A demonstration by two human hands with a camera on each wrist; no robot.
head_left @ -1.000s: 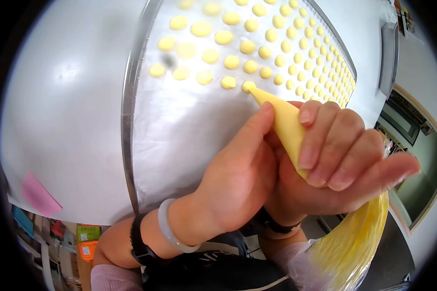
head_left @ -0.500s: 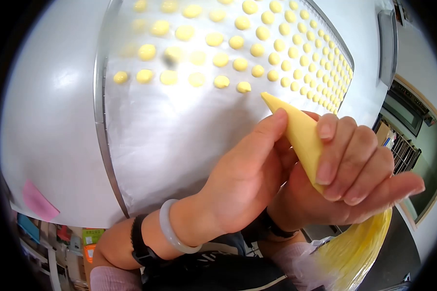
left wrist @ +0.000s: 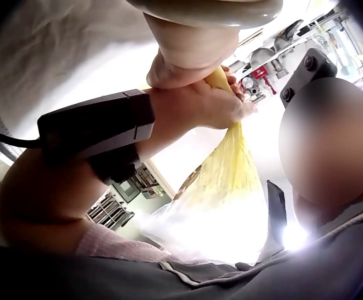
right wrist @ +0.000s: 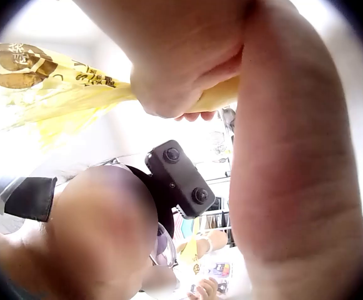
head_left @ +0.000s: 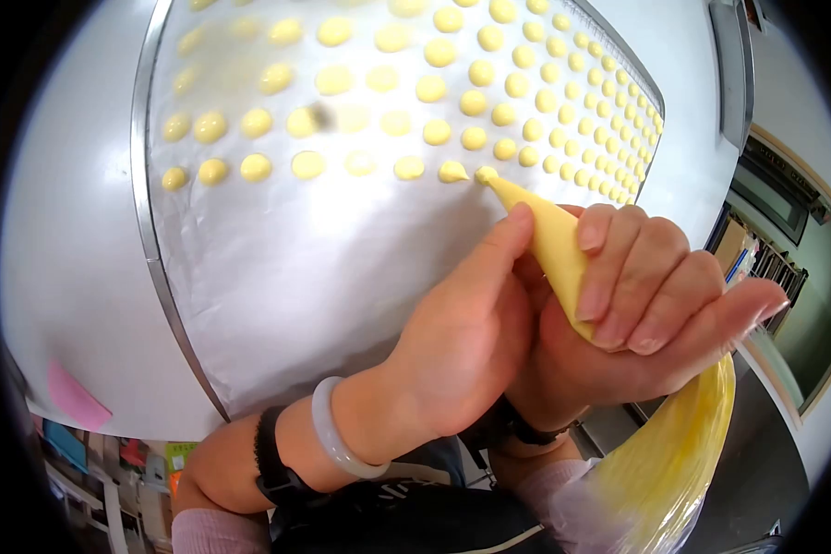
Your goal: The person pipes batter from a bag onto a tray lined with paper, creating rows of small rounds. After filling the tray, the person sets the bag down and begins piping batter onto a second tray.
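My right hand (head_left: pixel 642 295) grips a piping bag (head_left: pixel 556 257) full of yellow batter, its fingers curled round the bag. Close to the tip, my left hand (head_left: pixel 462 337) holds the same bag between its thumb and fingers, which are partly hidden behind it. The tip sits at a small fresh dollop (head_left: pixel 486 174) at the end of the nearest row. Beside it lies a mound (head_left: pixel 451 172) with a little pointed tail. Behind the right hand, the twisted bag widens into a bulging clear plastic end (head_left: pixel 674 452) streaked with yellow batter.
A wide metal-rimmed tray (head_left: pixel 148 222) lined with pale paper (head_left: pixel 277 277) carries several rows of round yellow mounds. A pink slip (head_left: pixel 78 395) lies on the table at left. Shelves with boxes stand below the table's near edge. Another person's hand (right wrist: pixel 205 289) shows in the right wrist view.
The bag tip lifted off one mound, moved right along the row, and is down at a new dollop. The tray has shifted left in the head view. Both hands keep their hold.
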